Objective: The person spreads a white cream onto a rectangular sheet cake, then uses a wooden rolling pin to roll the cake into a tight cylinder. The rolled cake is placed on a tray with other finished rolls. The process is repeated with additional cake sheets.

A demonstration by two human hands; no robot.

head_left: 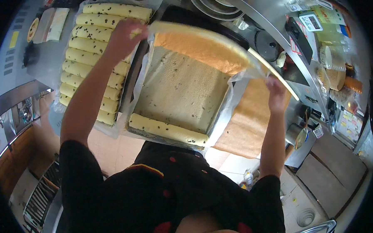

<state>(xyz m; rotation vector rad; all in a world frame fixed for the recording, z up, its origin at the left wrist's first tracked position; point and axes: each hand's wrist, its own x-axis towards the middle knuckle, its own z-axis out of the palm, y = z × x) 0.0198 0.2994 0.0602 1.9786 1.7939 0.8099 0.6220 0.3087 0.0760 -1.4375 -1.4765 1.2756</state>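
A blurred pale edge of sheet, apparently cake on lining paper, stretches between my two hands above a paper-lined baking tray [135, 97]. My left hand [130, 34] pinches its left end, over the corner of a tray of rolled cakes [91, 41] dotted with dark bits. At the right end, my right hand [275, 89] is blurred; its grip is unclear. Under the raised edge shows an orange-brown surface [199, 55]. One cake roll [168, 129] lies along the near end of the lined tray. A pale thin rod [273, 73] slants beside my right hand.
Brown baking paper [246, 123] lies to the right of the tray. Round metal pans [216, 6] stand at the back. A raised steel shelf [263, 14] curves along the right, with packets and a digital timer [311, 21]. A small metal pot [295, 133] stands lower right.
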